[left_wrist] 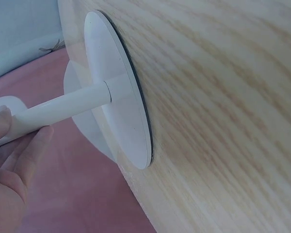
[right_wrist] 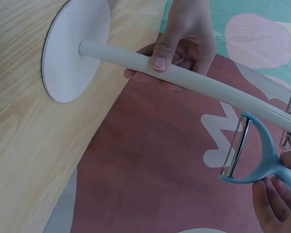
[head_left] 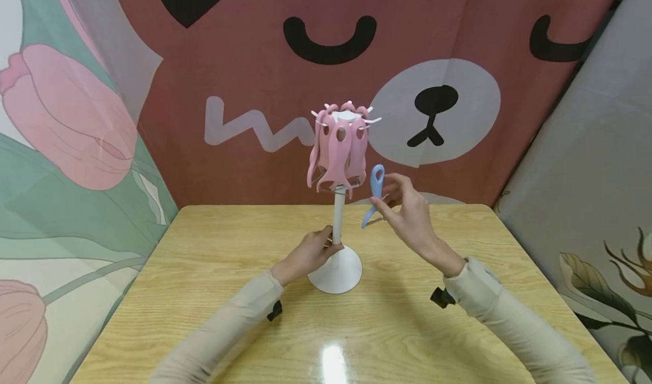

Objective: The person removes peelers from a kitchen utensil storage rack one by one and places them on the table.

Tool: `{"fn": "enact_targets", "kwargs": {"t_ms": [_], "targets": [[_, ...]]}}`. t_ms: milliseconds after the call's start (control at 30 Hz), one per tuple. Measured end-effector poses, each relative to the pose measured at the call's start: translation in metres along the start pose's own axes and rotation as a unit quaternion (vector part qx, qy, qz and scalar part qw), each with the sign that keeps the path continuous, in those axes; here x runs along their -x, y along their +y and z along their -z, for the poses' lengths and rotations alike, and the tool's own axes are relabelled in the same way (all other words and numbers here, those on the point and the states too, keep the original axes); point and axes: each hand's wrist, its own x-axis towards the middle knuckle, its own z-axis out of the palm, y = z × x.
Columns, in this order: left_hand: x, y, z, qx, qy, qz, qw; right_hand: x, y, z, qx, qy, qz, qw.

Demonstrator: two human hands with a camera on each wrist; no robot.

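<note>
A white stand [head_left: 337,220] with a round base stands upright on the table. Pink peelers [head_left: 338,149] hang from the hooks around its top. My left hand [head_left: 312,255] grips the pole low down, thumb and fingers around it, as the right wrist view also shows. In my right hand [head_left: 411,214], to the right of the pole, a blue peeler [head_left: 377,183] is pinched between thumb and fingers. Its looped handle end points up and its blade end points down. The right wrist view shows the peeler's metal blade [right_wrist: 236,145] in a Y-shaped head, apart from the pole.
The wooden table [head_left: 214,254] reaches to a curtain with a bear face [head_left: 244,163] behind it. Floral curtains [head_left: 76,146] hang at both sides. A dark wrist-camera piece [head_left: 442,297] sits under the right sleeve, another [head_left: 275,310] under the left.
</note>
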Motion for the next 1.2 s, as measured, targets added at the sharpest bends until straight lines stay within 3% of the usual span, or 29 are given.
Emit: {"fn": "enact_targets", "kwargs": {"t_ms": [633, 1200], "targets": [[0.0, 0.0, 0.0, 0.007, -0.006, 0.009, 0.9999, 0.013, 0.009, 0.001, 0.033, -0.021, -0.046, 0.9982], [-0.001, 0.0, 0.0, 0.004, -0.008, 0.013, 0.9999, 0.026, 0.016, -0.006, 0.048, -0.047, -0.056, 0.9961]]}}
